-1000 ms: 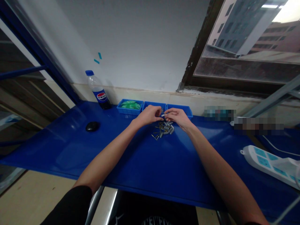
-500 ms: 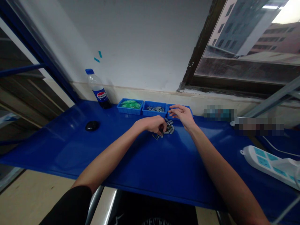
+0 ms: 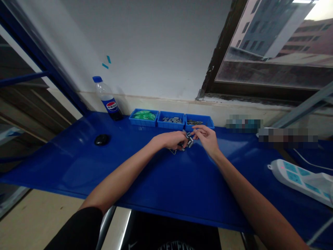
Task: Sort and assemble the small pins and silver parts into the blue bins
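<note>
A small pile of short metal cylinders [image 3: 190, 143] and thin metal pins [image 3: 172, 151] lies on the blue table [image 3: 166, 184]. My left hand [image 3: 173, 140] is over the left side of the pile, its fingers curled down and closed; what they hold is hidden. From the right, my right hand [image 3: 208, 139] reaches to the pile's edge, thumb and fingertips pinched together. Anything between them is too small to make out. Behind the hands, the right blue bin [image 3: 199, 127] holds thin metal pins, and the middle blue bin [image 3: 170, 125] holds grey metal cylinders.
The left blue bin [image 3: 143, 122] contains a green plastic bag. A cola bottle [image 3: 111, 104] stands against the wall, with a black mouse [image 3: 102, 140] in front of it. On the right lie a white power strip [image 3: 299, 180] and blurred-out items.
My right hand has come down from above the right bin to the pile, leaving that bin's pins visible. My left hand stays at the pile with its fingers shifted slightly.
</note>
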A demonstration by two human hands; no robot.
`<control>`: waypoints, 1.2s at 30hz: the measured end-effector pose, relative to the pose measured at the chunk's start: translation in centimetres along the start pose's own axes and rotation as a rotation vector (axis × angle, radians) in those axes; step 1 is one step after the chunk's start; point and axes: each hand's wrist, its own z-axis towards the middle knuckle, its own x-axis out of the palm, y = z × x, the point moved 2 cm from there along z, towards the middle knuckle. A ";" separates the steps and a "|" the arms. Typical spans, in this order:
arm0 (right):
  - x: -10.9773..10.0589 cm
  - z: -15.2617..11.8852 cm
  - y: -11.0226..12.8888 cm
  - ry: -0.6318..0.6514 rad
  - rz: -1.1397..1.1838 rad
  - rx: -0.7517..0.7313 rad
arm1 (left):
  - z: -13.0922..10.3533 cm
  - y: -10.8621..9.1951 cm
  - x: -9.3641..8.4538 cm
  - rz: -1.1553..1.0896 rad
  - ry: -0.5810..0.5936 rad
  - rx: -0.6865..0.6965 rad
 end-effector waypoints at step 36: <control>-1.0 -1.0 -0.8 0.489 -0.705 -0.442 | -1.5 2.1 -3.4 -0.088 -0.794 -0.381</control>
